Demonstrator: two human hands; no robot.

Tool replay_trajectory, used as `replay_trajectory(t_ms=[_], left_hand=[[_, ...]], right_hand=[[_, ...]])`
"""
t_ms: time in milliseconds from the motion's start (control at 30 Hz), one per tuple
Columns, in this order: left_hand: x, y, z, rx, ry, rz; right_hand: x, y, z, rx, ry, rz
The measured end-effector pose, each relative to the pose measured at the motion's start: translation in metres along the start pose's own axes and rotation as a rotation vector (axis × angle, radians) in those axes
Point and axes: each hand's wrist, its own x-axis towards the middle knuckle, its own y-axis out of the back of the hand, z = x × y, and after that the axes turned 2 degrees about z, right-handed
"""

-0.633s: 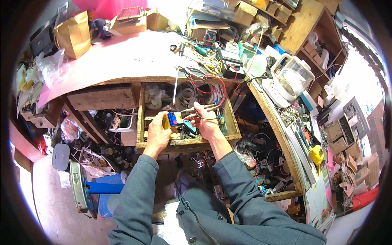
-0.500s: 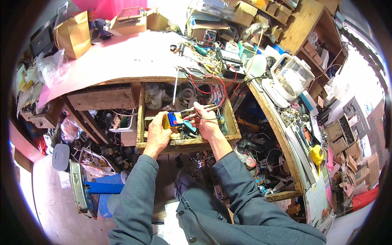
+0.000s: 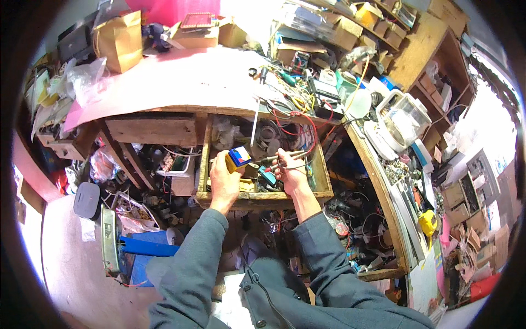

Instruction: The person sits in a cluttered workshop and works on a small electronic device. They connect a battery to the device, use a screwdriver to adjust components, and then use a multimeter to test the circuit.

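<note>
My left hand (image 3: pixel 223 183) is closed round a small blue and yellow block (image 3: pixel 239 157) with white and red patches, tilted above the open wooden drawer (image 3: pixel 263 196). Just to its right, my right hand (image 3: pixel 294 176) grips a pair of test probes (image 3: pixel 296 154), dark and slim, whose tips point left toward the block. Whether a tip touches it I cannot tell. From the probes, a red test lead (image 3: pixel 315 134) loops up to the bench, along with a black one. Below the hands, the drawer holds rolls of tape (image 3: pixel 268 133), a clear bag and loose bits.
A pink-white bench top (image 3: pixel 181 77) spans the back. Tools, wires and a small meter (image 3: pixel 299 61) crowd its right end. A clear lidded container (image 3: pixel 402 118) and a yellow tape measure (image 3: pixel 428 222) are on the right-hand bench. A blue stool-like object (image 3: pixel 148 247) stands at lower left.
My left hand has turned the block, so its blue and yellow faces show at a new tilt. The probes have drawn slightly away from it. The whole view has shifted.
</note>
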Motion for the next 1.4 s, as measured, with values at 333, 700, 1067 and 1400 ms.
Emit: replay_trajectory(t_ms=[333, 700, 1067, 1400], left_hand=[[-0.004, 0.002, 0.007, 0.003, -0.025, 0.070], [-0.007, 0.003, 0.015, -0.062, -0.078, 0.164], [-0.011, 0.006, 0.020, -0.178, -0.225, 0.228], [-0.015, 0.011, 0.029, -0.235, -0.166, 0.144]], right_hand=[[0.004, 0.003, 0.012, -0.011, 0.322, 0.353], [-0.060, -0.030, -0.060, -0.693, 0.965, 0.268], [-0.083, -0.118, -0.068, -1.337, 1.060, -0.172], [-0.052, -0.130, -0.075, -1.041, 0.918, -0.296]])
